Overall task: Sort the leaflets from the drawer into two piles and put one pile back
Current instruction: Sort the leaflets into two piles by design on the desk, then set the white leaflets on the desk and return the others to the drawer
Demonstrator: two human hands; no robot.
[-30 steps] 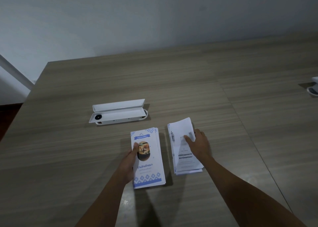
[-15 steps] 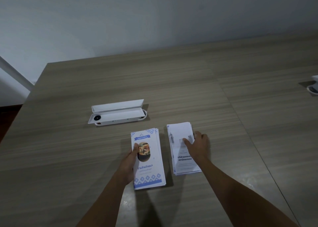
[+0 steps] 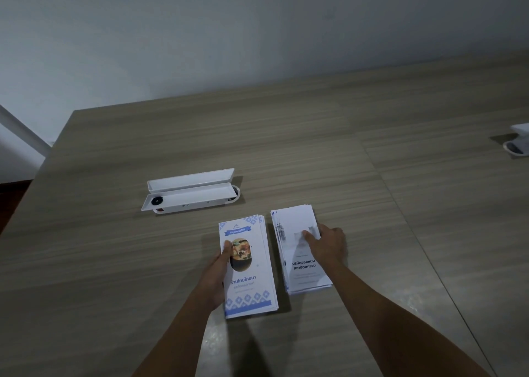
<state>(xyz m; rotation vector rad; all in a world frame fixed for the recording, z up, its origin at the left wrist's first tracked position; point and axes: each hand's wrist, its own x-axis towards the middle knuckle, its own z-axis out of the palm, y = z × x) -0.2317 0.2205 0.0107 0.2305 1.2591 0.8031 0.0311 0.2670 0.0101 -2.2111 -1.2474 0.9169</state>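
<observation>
Two piles of leaflets lie side by side on the wooden table [image 3: 415, 193]. The left pile [image 3: 253, 290] has a blue pattern and a food picture on its cover. My left hand [image 3: 214, 276] holds its left edge, thumb on top of the cover. The right pile [image 3: 300, 275] is white with dark print and slightly fanned. My right hand [image 3: 329, 245] grips its right side, fingers lying across the top sheet. No drawer is in view.
A long white case [image 3: 189, 193] lies open behind the piles, with a small black round part at its left end. Another white object [image 3: 518, 145] sits at the right edge of the view. The table's left edge drops off beside a white wall.
My right hand has nudged the white pile a little, so it lies straighter and closer to parallel with the blue pile. My left hand has stayed on the blue pile.
</observation>
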